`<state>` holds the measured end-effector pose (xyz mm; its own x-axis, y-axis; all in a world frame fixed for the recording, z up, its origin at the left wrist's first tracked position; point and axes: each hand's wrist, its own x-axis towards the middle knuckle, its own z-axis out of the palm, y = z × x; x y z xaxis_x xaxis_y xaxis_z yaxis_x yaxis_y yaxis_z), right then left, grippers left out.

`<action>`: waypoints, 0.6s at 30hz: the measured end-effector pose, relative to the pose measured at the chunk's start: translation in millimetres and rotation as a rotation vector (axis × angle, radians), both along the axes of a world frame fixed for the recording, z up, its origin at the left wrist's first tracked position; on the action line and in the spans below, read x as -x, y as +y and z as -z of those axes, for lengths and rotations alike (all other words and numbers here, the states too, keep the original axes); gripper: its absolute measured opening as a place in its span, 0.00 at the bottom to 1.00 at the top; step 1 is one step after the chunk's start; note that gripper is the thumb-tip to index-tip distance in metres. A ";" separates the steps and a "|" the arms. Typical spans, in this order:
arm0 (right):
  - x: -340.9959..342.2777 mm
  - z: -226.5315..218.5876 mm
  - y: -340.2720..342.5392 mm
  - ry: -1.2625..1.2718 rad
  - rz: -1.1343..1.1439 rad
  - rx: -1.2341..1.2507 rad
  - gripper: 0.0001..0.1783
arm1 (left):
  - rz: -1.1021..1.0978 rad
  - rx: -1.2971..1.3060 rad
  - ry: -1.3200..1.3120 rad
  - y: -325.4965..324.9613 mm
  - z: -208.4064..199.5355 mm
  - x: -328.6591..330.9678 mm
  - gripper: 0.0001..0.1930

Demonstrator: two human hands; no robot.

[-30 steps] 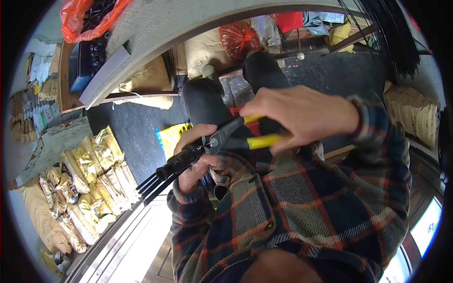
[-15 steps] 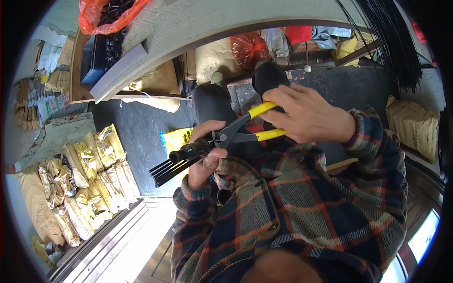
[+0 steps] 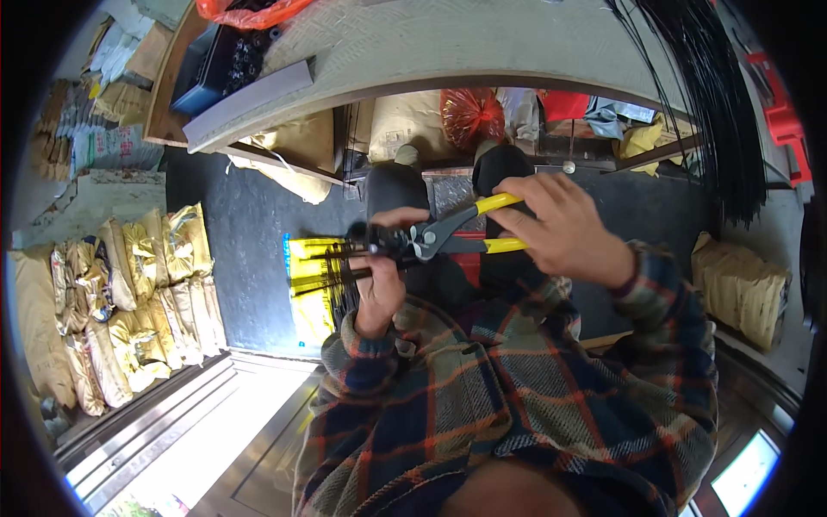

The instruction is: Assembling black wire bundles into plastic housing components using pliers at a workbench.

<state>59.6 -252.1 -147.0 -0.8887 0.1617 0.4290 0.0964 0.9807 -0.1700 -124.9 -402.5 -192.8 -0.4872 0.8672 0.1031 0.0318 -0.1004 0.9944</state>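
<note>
My left hand (image 3: 380, 289) is closed around a bundle of thin black rods (image 3: 332, 269), whose ends point left and are smeared by motion. Among its fingers is a dark cylindrical fitting (image 3: 389, 242), partly hidden by them. My right hand (image 3: 564, 220) grips a pair of cutting pliers (image 3: 444, 234) with yellow handles, which stand a little apart. The pliers' jaws meet the dark fitting at my left fingertips. What lies between the jaws is too small to make out.
Ahead is a pale worktop (image 3: 482, 43) with a blue bin (image 3: 215, 73) of black parts at its left. Long black rods (image 3: 719, 112) hang at the right. Brown paper packages (image 3: 129, 302) line the left; a yellow bag (image 3: 310, 314) lies on the floor. Below the worktop sits a red bag (image 3: 472, 121).
The black rods have swung and fanned out at my left hand, and the fitting has turned toward the pliers. My right hand keeps the handles about equally apart. The whole view has shifted slightly.
</note>
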 end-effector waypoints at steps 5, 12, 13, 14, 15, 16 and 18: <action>3.1 -43.2 31.3 -0.707 -0.345 1.171 0.12 | 0.165 0.009 -0.049 6.1 -32.6 10.2 0.49; 26.4 30.8 -48.9 -0.229 -0.667 2.223 0.26 | 0.187 -0.108 -0.172 21.6 -36.3 22.1 0.46; 35.1 39.4 -62.8 -0.145 -0.709 2.232 0.25 | 0.123 -0.118 -0.232 18.8 -31.9 23.1 0.43; 42.4 47.1 -72.4 -0.057 -0.745 2.240 0.25 | 0.108 -0.117 -0.221 16.6 -28.7 25.4 0.43; 47.6 48.9 -79.1 -0.064 -0.762 2.239 0.25 | 0.083 -0.122 -0.244 14.5 -26.6 27.9 0.42; 51.2 49.8 -83.9 -0.028 -0.742 2.245 0.23 | 0.062 -0.127 -0.269 13.5 -26.3 29.8 0.41; 55.6 51.2 -83.8 0.013 -0.726 2.249 0.21 | 0.027 -0.121 -0.250 8.8 -27.6 30.4 0.40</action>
<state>4.0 -335.8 -198.1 -0.9945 -0.0114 0.1045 -0.0547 -0.7927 -0.6072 -155.3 -393.6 -165.2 -0.4870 0.8692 0.0858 -0.2177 -0.2160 0.9518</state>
